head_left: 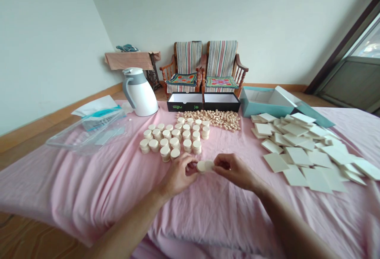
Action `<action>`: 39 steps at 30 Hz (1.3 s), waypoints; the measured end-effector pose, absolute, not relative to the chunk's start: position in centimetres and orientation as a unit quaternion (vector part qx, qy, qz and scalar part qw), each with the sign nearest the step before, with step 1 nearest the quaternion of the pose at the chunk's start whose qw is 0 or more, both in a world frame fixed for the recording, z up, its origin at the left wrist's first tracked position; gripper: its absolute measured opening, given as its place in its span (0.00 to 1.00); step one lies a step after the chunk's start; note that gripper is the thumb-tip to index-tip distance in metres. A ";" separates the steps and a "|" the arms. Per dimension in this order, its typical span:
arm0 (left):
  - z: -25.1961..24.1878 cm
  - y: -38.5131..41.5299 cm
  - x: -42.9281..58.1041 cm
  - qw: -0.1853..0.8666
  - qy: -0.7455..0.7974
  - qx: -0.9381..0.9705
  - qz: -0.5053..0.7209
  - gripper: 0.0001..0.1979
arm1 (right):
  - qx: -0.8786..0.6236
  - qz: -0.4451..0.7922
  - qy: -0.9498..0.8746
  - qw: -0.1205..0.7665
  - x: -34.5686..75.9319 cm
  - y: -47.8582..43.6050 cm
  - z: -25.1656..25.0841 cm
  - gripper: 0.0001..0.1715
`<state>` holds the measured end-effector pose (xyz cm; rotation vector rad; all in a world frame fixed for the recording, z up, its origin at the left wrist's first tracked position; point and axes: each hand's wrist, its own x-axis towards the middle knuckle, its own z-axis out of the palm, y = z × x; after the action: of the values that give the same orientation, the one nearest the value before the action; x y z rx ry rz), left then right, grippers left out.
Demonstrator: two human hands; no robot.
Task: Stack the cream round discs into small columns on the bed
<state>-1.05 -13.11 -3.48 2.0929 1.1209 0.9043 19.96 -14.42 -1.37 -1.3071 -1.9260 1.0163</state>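
My left hand is closed, with thumb and fingers curled against the left side of a pale round disc. Between thumb and fingers, my right hand pinches a second disc, which overlaps the first one's right edge. How many discs lie under the first is hard to make out. Just beyond my left hand stand several short stacks of similar discs, set in rough rows on a pink cloth.
Small wooden pieces lie heaped before two black boxes. Square pale tiles are piled at right, by a teal box. A white jug and a clear plastic tray stand left. Two chairs are behind.
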 end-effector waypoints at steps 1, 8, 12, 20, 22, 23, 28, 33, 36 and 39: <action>-3.5 -13.1 -1.1 0.303 0.422 0.784 0.339 0.09 | -0.506 0.400 -0.695 0.317 20.3 -14.1 -1.1 0.13; -3.7 -13.0 -1.1 0.307 0.424 0.783 0.336 0.07 | -0.538 0.481 -0.600 0.344 19.2 -13.5 -1.4 0.16; -3.7 -13.0 -1.1 0.304 0.421 0.785 0.338 0.08 | -0.527 0.513 -0.604 0.307 17.8 -13.7 -1.6 0.16; -3.8 -13.0 -1.1 0.278 0.430 0.791 0.336 0.09 | -0.532 0.448 -0.657 0.291 17.9 -13.6 -2.5 0.16; -3.7 -13.0 -1.0 0.273 0.431 0.792 0.334 0.10 | -0.539 0.424 -0.667 0.292 18.3 -13.6 -2.6 0.16; -3.7 -13.0 -1.0 0.273 0.431 0.794 0.332 0.11 | -0.542 0.415 -0.669 0.295 18.4 -13.7 -2.7 0.15; -2.9 -13.5 -1.2 0.266 0.428 0.795 0.338 0.14 | -0.545 0.469 -0.616 0.322 18.9 -14.1 -3.1 0.09; -2.4 -15.4 -1.7 0.219 0.421 0.831 0.289 0.13 | -0.533 0.552 -0.548 0.333 18.4 -15.3 -2.9 0.19; -2.5 -17.3 -2.0 0.193 0.401 0.859 0.254 0.13 | -0.518 0.581 -0.499 0.381 17.9 -16.0 -2.8 0.20; -2.7 -19.0 -2.2 0.168 0.390 0.875 0.234 0.16 | -0.499 0.613 -0.447 0.418 17.3 -16.5 -2.6 0.20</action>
<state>-2.19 -19.04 -2.70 2.4875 1.1083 0.6645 17.29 -16.50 -2.64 -1.2528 -1.1218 1.5387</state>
